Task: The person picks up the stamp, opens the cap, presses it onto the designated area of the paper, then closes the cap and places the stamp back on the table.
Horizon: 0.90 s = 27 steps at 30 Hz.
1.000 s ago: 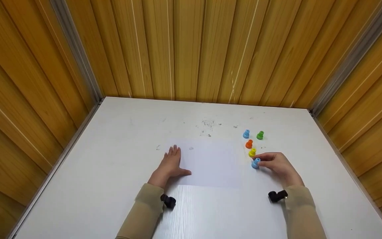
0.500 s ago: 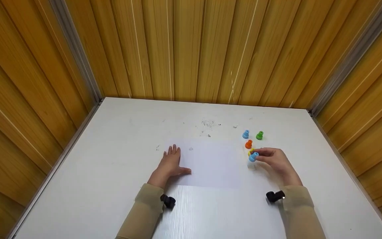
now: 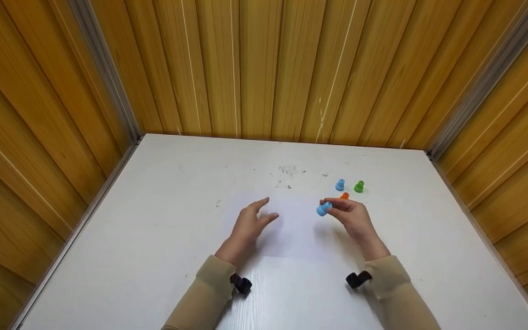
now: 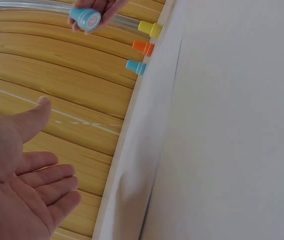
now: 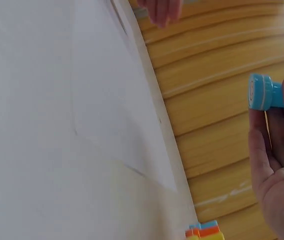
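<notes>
A light-blue, peg-shaped plastic stamp [image 3: 323,209] is raised and tilted near the right side of a white rectangular paper sheet [image 3: 296,236], pinched between thumb and fingers of the right hand [image 3: 355,221]. The left hand [image 3: 248,224] hovers over the sheet's left side, relaxed and ungripping, thumb spread. Beyond the right hand, a partly hidden orange stamp [image 3: 345,195], another light-blue stamp [image 3: 340,185] and a green stamp [image 3: 359,186] stand on the white table [image 3: 177,183]

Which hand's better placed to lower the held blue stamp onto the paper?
Right, likely: the right hand pinches the blue stamp, raised near the paper; the left hand is open, holding nothing.
</notes>
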Each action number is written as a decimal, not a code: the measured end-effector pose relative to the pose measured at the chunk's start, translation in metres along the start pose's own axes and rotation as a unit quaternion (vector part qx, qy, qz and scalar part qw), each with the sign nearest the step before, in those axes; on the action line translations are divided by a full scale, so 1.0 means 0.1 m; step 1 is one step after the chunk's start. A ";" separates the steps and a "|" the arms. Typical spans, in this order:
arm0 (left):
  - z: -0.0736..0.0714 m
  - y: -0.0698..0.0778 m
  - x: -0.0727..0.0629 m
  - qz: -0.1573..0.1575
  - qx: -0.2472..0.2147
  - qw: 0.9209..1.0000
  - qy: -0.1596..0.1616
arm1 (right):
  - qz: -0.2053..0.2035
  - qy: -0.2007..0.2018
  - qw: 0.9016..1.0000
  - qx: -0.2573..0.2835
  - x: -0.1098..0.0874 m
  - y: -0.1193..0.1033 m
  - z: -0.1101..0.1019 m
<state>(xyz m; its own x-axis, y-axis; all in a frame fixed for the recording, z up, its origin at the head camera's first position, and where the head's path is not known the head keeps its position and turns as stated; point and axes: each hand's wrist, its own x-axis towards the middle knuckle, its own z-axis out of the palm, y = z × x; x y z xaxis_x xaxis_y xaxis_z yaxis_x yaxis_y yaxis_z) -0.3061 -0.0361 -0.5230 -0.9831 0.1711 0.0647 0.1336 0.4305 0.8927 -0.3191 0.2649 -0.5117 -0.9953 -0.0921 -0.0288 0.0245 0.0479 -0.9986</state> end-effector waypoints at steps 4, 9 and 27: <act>0.13 0.03 -0.01 0.035 -0.043 0.998 0.011 | 0.011 0.016 0.999 0.042 -0.01 0.03 0.30; 0.25 0.06 -0.04 0.048 -0.089 0.995 0.012 | 0.035 0.018 0.997 0.061 -0.03 0.10 0.61; 0.33 0.07 -0.07 0.057 -0.173 0.982 0.058 | 0.000 0.036 0.992 0.122 -0.08 0.14 1.04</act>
<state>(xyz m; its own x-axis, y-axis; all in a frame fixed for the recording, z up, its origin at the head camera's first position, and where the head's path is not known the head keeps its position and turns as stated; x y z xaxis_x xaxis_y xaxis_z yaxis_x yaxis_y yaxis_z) -0.2941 -0.0053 -0.5323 -0.9746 0.0901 0.2050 0.2127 0.0852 0.9734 -0.3013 0.1633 -0.5302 -0.9992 -0.0203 -0.0346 0.0379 -0.1946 -0.9802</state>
